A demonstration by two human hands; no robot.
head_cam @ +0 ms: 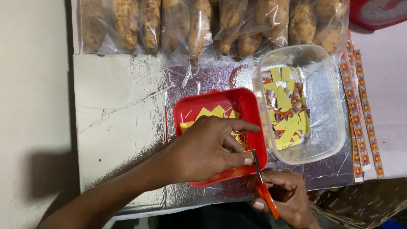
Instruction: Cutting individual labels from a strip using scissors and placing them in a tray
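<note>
My left hand [210,146] reaches over a red plastic tray [249,107] and pinches a small paper label strip [249,152] between thumb and forefinger at the tray's near right corner. My right hand [283,196] sits just below it, gripping scissors with orange handles [266,193]; their metal blades point up at the pinched strip. The red tray holds yellow paper offcuts [212,113]. To its right a clear plastic container [327,127] holds several cut yellow and orange labels [286,111].
Silver foil sheet [123,118] covers the work surface. Clear bags of brown fried snacks [178,23] line the far edge. Long strips of uncut orange labels [360,110] lie at the right. A red object [377,12] sits at top right. Woven basket edge [360,208] shows bottom right.
</note>
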